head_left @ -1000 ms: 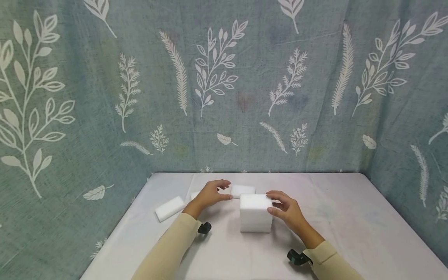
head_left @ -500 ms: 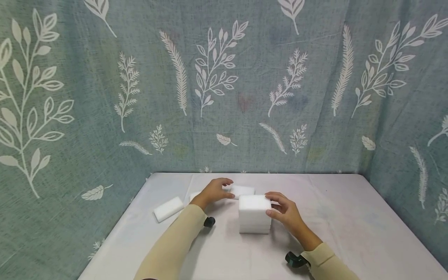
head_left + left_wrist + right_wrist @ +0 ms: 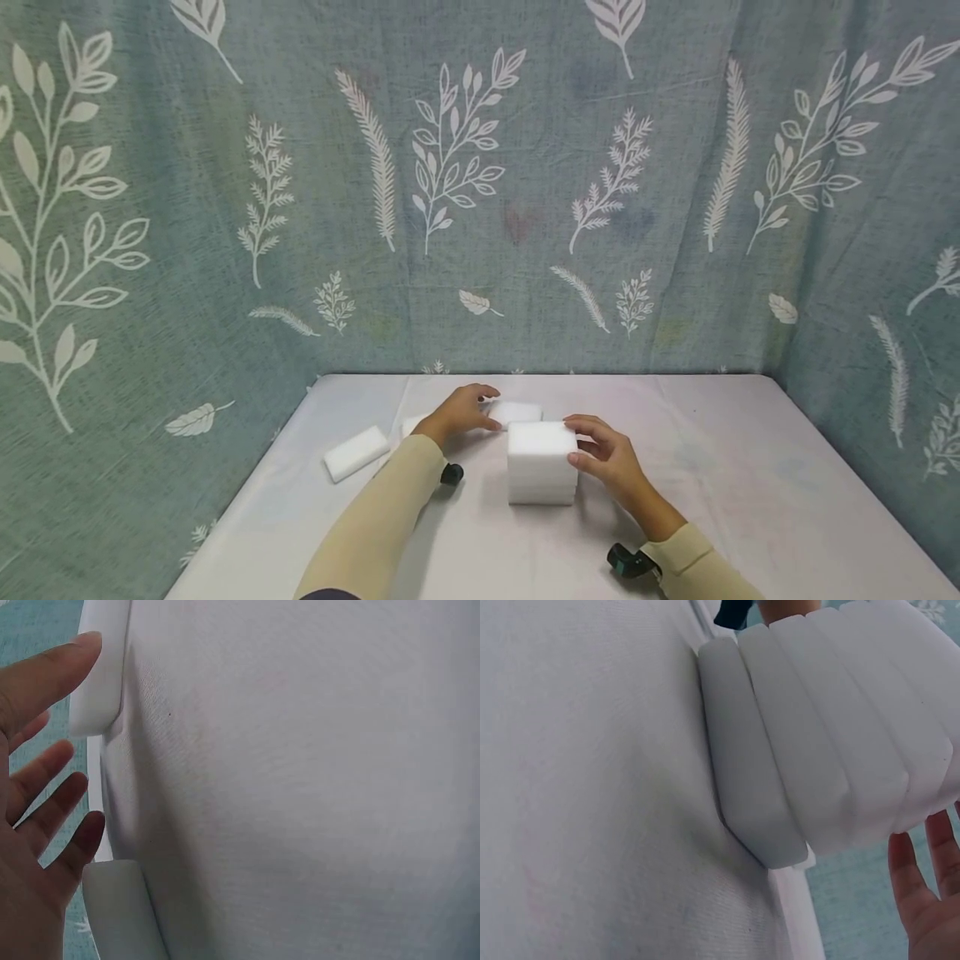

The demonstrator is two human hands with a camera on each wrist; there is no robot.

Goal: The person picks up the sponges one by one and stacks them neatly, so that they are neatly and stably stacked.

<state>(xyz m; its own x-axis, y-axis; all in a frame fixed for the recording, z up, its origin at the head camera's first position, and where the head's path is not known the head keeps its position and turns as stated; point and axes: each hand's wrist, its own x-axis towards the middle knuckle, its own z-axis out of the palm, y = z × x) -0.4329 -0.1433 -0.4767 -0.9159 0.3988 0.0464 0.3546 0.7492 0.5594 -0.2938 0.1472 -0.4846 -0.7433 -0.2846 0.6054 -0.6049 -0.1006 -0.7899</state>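
White blocks, smooth and round-edged, lie close about both hands. The right hand (image 3: 609, 450) holds the upper right side of the stack (image 3: 542, 462), its thumb against the near corner and its fingers at the far end of that side; in the right wrist view two fingertips meet the edges of the upper layers. The stack stands upright, and at least five layers show there, pressed flat together with their edges nearly lined up.

The left hand (image 3: 459, 414) is to the left of the stack and a little behind it. Its thumb and fingers are spread wide and gently bent, with nothing in the grasp. Just beside its fingertips is the far block (image 3: 519, 412), lying flat right behind the stack; whether the thumb touches this block I cannot tell.

Farther left of the stack, the middle block (image 3: 411, 423) is mostly hidden by the left wrist. Farthest to the left is the outer block (image 3: 356, 454), flat, set at a slant and well apart from the stack.

Nearer the viewer than the stack come cream sleeves (image 3: 382, 508), and a dark wrist device (image 3: 630, 562) sits at the right cuff. The pale-covered table (image 3: 720, 483) spreads on all sides of the stack, and beyond it hangs a grey-green cloth (image 3: 517, 183) printed with white leaves.
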